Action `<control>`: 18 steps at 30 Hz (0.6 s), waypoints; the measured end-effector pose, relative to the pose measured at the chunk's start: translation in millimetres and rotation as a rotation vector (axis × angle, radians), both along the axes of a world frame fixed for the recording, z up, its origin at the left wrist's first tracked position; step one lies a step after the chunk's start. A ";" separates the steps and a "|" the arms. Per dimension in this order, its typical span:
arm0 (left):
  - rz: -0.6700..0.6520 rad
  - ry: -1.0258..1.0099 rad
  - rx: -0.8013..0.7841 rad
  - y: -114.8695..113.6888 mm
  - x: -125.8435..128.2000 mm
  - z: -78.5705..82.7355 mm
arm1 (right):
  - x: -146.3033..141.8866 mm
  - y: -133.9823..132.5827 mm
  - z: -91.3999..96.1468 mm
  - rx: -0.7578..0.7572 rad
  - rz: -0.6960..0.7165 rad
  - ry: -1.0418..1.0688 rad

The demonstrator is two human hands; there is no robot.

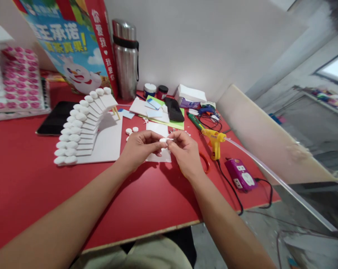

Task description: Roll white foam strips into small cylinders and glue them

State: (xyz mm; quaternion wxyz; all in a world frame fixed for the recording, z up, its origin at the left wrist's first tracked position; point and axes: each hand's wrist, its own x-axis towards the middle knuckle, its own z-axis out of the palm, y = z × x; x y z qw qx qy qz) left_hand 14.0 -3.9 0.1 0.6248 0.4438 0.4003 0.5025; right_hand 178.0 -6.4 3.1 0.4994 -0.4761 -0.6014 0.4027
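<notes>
Between my two hands, above a white sheet [157, 158] on the red table, is a small white disc [163, 140]. The thumb and fingers of my left hand [139, 147] pinch it from the left. My right hand [185, 151] closes its fingertips at the disc's right side, on a small white bit too small to name. Left of my hands stands a curved white model staircase [90, 123], its steps lined with white round pieces [71, 145]. Several loose white discs [129, 131] lie just beyond my left hand, partly hidden by it.
A yellow glue gun [213, 140] with a long clear glue stick [281, 183] lies to the right, near a purple power box [241, 175] and its cables. Behind stand a steel thermos [125, 59], small jars [150, 90] and a printed box [74, 48]. A dark tablet [55, 118] lies left.
</notes>
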 end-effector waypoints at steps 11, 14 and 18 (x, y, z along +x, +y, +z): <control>0.055 -0.050 0.015 1.0 -0.1 -5.3 | 3.7 -5.3 5.0 0.173 0.076 -0.200; 0.057 -0.028 0.031 1.3 -0.9 -6.6 | 6.1 -6.4 5.4 0.188 0.104 -0.197; 0.076 -0.012 0.053 2.4 -0.4 -7.4 | 8.2 -6.6 4.3 0.202 0.122 -0.207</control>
